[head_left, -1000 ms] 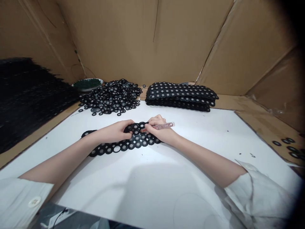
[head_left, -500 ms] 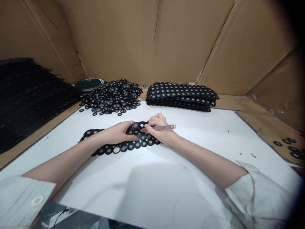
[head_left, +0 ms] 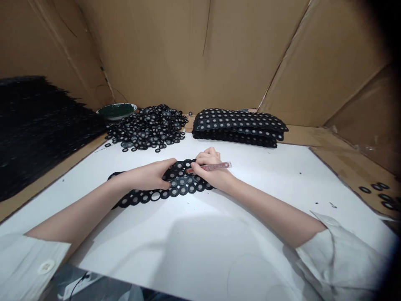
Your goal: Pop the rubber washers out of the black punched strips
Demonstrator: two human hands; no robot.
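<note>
A strip of joined black rings with pale centres (head_left: 183, 190) lies across the white board in the head view. My left hand (head_left: 153, 174) is closed on it from the left, thumb at the near side and fingers at the far side. In my right hand (head_left: 211, 167) is a slim flat tool with reddish printing (head_left: 216, 167), pinched between thumb and fingers. Its narrow end points left and reaches the rings between my two hands. The other fingers of that hand are curled at the strip's right end, which they partly cover.
A pile of loose black rings (head_left: 150, 127) sits at the back, beside a dish of dark green bits (head_left: 115, 110). Folded ring sheets (head_left: 239, 120) are stacked at back right. Dark bristly material (head_left: 40, 129) stands left. Several rings (head_left: 380, 194) lie far right. Cardboard walls (head_left: 175, 54) surround the board.
My left hand has shifted slightly left along the strip, its thumb drawn back, so more rings show between the hands. The strip's left part has swung nearer. My right hand has barely moved.
</note>
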